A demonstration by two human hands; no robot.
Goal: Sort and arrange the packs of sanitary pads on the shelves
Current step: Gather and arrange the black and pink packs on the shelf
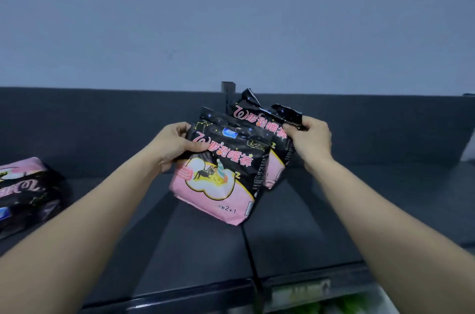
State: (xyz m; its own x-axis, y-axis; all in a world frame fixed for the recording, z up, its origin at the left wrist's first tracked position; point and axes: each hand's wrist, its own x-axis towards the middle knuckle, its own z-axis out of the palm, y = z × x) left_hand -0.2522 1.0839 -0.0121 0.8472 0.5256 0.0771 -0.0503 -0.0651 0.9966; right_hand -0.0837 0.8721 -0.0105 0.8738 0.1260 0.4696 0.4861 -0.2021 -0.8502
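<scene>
**Two packs aloft, one hanging by its seal**

I am watching two packs being held up just in front of the post (228,89) at the back of the shelf (295,223), seemingly clear of its surface. My left hand (171,146) is gripping the front pack (221,180) at its upper corner, thumb curled across the print. My right hand (312,141) is pinching only the crumpled top seal of the rear pack (272,123), which is half hidden behind the first. I am judging that pinch the weak point: slick film could be slipping free, dropping the pack flat or off the shelf. The packs are overlapping, so setting one down may drag the other askew. A stack of packs (23,192) is lying well left of the post.
</scene>
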